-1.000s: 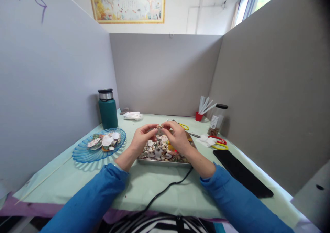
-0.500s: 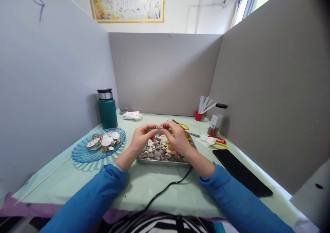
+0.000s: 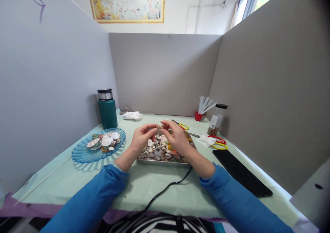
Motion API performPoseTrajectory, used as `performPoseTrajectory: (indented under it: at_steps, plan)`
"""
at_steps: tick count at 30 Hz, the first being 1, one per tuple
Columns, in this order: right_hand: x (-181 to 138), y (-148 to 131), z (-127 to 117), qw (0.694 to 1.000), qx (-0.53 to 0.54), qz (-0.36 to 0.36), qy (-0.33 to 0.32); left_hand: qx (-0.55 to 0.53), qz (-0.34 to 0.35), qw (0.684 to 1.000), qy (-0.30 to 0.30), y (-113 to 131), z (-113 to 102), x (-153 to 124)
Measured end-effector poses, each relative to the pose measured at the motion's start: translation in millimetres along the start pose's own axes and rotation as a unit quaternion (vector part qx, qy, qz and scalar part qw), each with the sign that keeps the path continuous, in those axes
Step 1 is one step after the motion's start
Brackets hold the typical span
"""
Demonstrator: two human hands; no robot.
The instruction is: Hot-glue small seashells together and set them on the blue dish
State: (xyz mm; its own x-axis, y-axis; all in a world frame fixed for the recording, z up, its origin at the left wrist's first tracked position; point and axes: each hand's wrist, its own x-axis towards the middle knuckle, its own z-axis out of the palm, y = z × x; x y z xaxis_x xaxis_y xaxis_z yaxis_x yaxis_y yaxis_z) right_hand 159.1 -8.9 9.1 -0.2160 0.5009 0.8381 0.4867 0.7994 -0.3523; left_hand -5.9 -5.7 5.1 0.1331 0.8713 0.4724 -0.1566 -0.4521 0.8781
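Between the fingertips of both hands is a small brown-and-white shell piece point(image 3: 159, 126), held up above the far part of a metal tray point(image 3: 165, 163). My left hand point(image 3: 141, 136) pinches it from the left. My right hand point(image 3: 175, 136) grips it from the right, thumb and fingers curved round its edge. Below them the tray holds many shells and pebbles point(image 3: 160, 150), partly hidden by the hands. To the left, a blue scalloped plate point(image 3: 79, 154) carries a pile of shells point(image 3: 107, 141).
A green bottle point(image 3: 107, 110) stands behind the plate. Scissors point(image 3: 219, 142), a black phone-like slab point(image 3: 241, 172), a jar point(image 3: 217, 119) and a red cup of glue sticks point(image 3: 198, 116) are at right. A black cable point(image 3: 170, 184) runs to the front edge. Grey panels enclose three sides.
Both hands stay almost still over the tray, with the shell piece between them. The right fingers shift very slightly; everything else looks the same.
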Motion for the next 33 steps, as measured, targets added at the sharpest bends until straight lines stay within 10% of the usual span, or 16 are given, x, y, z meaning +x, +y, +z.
performPoseTrajectory:
  at_steps: [33]
  plan:
    - [-0.9,-1.6,0.2,0.999,-0.039,-0.023,-0.005,0.015,0.009,1.0,-0.018,-1.4,1.3,-0.3]
